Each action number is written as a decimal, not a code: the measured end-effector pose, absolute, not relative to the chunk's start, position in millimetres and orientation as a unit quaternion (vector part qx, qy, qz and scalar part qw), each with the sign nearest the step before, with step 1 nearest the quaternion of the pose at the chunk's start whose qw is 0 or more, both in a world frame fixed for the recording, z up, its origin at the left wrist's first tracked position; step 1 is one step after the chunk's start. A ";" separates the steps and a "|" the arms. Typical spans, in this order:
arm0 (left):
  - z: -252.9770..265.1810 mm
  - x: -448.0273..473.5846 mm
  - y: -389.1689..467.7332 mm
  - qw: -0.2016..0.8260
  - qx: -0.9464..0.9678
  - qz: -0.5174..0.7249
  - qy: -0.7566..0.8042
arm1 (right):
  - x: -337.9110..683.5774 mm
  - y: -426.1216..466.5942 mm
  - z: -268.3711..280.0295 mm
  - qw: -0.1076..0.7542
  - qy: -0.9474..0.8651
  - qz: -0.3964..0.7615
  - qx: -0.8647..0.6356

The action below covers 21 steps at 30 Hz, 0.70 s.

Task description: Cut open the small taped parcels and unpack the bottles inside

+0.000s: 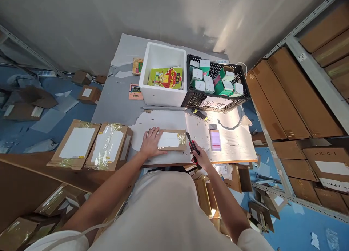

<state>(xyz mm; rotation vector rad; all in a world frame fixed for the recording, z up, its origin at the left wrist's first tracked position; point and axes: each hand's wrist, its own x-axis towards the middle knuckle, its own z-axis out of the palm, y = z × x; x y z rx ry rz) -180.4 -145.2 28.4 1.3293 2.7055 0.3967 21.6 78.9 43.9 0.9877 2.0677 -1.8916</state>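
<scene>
A small flat cardboard box with a white label and clear tape lies on the worktable in front of me. My left hand rests on its left end with the fingers spread. Just right of the box, my right hand grips a black and red utility knife. The knife's tip points up and left, close to the box's right edge; I cannot tell whether it touches. A second, yellow and black cutter lies on the table beyond. To the right of the knife is a phone-like object, its face blurred.
A white foam box holding booklets and a black crate of small green-and-white boxes stand behind. Two taped cartons sit at left. Shelves of cartons rise at right. Loose boxes litter the floor.
</scene>
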 end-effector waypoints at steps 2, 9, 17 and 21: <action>27.0 -179.6 -146.1 0.042 0.437 0.141 0.887 | 23.9 81.6 47.9 0.094 0.713 -0.619 0.317; 25.8 -180.2 -147.0 0.038 0.450 0.160 0.878 | 9.9 82.2 74.5 0.161 0.801 -0.488 0.306; 32.6 -179.4 -139.9 0.049 0.422 0.156 0.892 | -14.5 68.7 117.0 0.237 0.922 -0.188 0.241; 29.6 -179.6 -140.4 0.047 0.437 0.160 0.884 | -27.2 60.0 125.2 0.277 0.917 -0.138 0.252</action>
